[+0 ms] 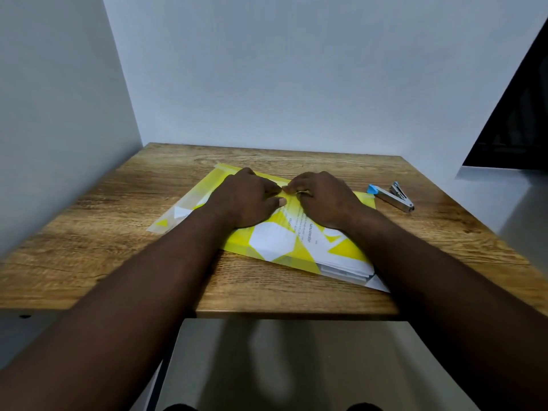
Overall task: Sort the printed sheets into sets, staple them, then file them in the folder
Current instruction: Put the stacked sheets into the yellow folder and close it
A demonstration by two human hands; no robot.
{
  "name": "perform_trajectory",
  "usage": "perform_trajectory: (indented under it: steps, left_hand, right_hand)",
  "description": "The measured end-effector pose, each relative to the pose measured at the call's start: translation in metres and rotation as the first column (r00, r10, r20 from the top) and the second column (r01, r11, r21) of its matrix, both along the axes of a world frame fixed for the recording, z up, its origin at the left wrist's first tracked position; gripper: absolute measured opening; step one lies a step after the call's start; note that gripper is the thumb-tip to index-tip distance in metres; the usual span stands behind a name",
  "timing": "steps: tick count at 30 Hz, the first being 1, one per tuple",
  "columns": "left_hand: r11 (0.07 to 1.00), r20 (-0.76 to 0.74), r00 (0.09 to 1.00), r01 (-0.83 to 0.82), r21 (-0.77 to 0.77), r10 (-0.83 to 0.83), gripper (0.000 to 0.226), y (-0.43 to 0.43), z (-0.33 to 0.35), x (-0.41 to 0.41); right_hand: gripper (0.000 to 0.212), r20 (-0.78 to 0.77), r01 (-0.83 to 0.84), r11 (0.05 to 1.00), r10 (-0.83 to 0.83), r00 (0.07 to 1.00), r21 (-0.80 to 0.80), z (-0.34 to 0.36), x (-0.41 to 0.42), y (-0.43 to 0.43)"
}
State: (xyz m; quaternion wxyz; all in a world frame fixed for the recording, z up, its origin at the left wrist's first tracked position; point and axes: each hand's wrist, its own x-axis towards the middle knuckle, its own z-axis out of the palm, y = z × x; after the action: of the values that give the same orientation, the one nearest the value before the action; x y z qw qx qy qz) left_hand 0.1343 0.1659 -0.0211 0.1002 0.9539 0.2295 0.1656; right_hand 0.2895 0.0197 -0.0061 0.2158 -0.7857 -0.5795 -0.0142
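Two bare forearms (154, 292) reaching over the worktop's (281, 304) near edge, left hand (246, 200) and right hand (324, 200) resting on the yellow folder (302, 255) at mid-worktop, curled fingertips meeting, pinching its far edge, printed sheets (345, 269) inside, stapler (394, 197) near the right edge.

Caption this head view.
Left hand and right hand rest on a yellow plastic folder holding printed sheets, silver stapler alongside.
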Motion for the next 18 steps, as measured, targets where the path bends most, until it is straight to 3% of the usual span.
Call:
perform_trajectory:
  steps: [4, 7, 10, 15, 18]
  left_hand:
    - [1.0, -0.05, 0.998, -0.023, 0.011, 0.024, 0.07, -0.004, 0.008, -0.002]
    - [0.998, -0.104, 0.993, -0.049, 0.028, 0.052, 0.079, -0.006, 0.012, -0.005]
    - [0.997, -0.115, 0.991, -0.061, 0.036, 0.065, 0.078, -0.008, 0.011, -0.005]
    - [0.996, -0.128, 0.988, -0.09, 0.02, 0.091, 0.073, -0.008, 0.013, -0.008]
    - [0.993, -0.138, 0.985, -0.111, -0.029, 0.106, 0.067, -0.017, 0.013, -0.012]
  right_hand:
    - [0.036, -0.066, -0.054, 0.998, 0.054, 0.996, 0.014, 0.002, 0.006, -0.007]
    - [0.034, -0.126, 0.003, 0.992, 0.012, 0.992, 0.125, 0.012, 0.02, -0.014]
    - [0.025, -0.098, 0.044, 0.994, -0.034, 0.995, 0.102, 0.016, 0.029, -0.021]
    - [0.058, 0.024, 0.047, 0.999, -0.046, 0.999, -0.028, 0.01, 0.018, -0.018]
    - [0.056, 0.031, 0.079, 0.993, -0.076, 0.997, -0.086, 0.01, 0.016, -0.017]
